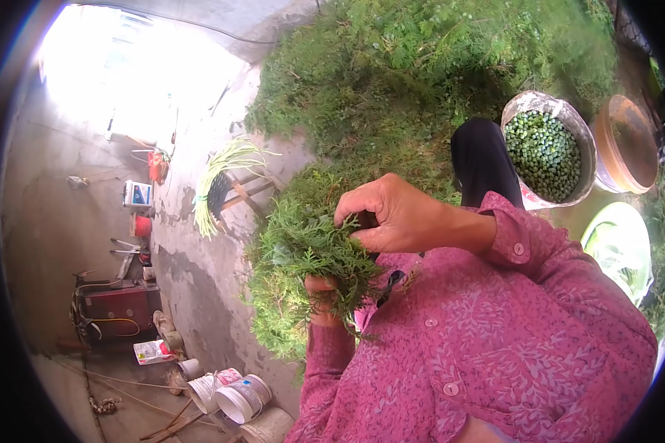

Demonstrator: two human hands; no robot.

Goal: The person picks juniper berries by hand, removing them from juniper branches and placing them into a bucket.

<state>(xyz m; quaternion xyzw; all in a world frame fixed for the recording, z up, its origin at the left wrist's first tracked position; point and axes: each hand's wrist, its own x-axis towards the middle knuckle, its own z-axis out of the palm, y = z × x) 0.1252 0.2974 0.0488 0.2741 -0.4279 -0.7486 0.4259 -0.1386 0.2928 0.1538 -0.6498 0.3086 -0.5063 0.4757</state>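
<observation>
My left hand (pixel 321 289) is wrapped round the stems of a bunch of arborvitae sprigs (pixel 310 240), held up before my chest; leaves cover part of its fingers. From the other side, my right hand (pixel 393 214) reaches into the same bunch. Its thumb and fingers are curled in a pinch at the edge of the leaves, and what lies between the fingertips is hidden. Beyond my dark-trousered knee (pixel 488 162) stands a bucket (pixel 507 122) filled with small green cones (pixel 543 155). More cut greenery lies under and beside the held bunch.
A big heap of arborvitae branches (pixel 421 66) spreads along one side. Near the cone bucket are another bucket (pixel 606 159) and a pale green basin (pixel 602 221). A small stool (pixel 240 193) bears long green stalks (pixel 213 181). White buckets (pixel 236 402) and a red machine (pixel 118 310) stand farther off.
</observation>
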